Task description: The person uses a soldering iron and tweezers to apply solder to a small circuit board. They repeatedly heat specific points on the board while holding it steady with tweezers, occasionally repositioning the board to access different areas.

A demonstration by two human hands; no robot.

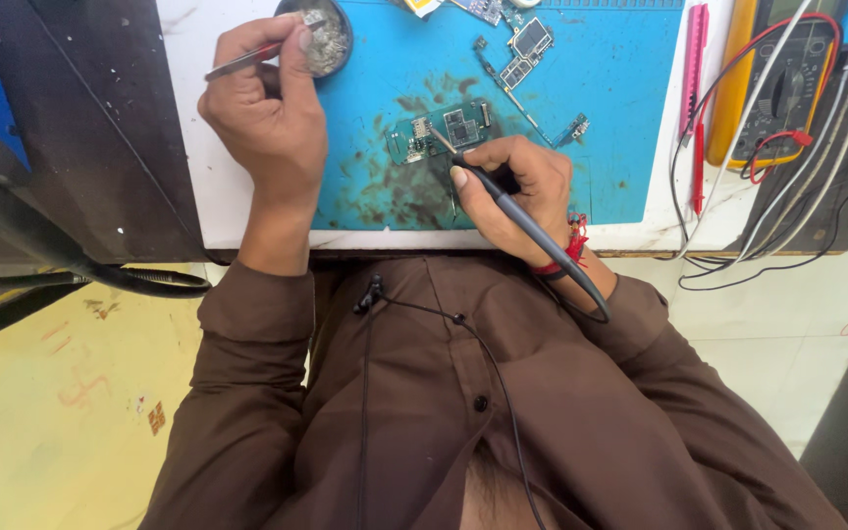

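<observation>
Gripping one soldering iron [532, 228], right hand [517, 186] touches one board [444, 130]; left hand [267, 108] pinches one tweezers [247, 61].

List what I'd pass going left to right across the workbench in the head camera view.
Left hand holding tweezers → round tin of solder wool → green circuit board on the blue mat → right hand with soldering iron → pink tool → yellow multimeter.
</observation>
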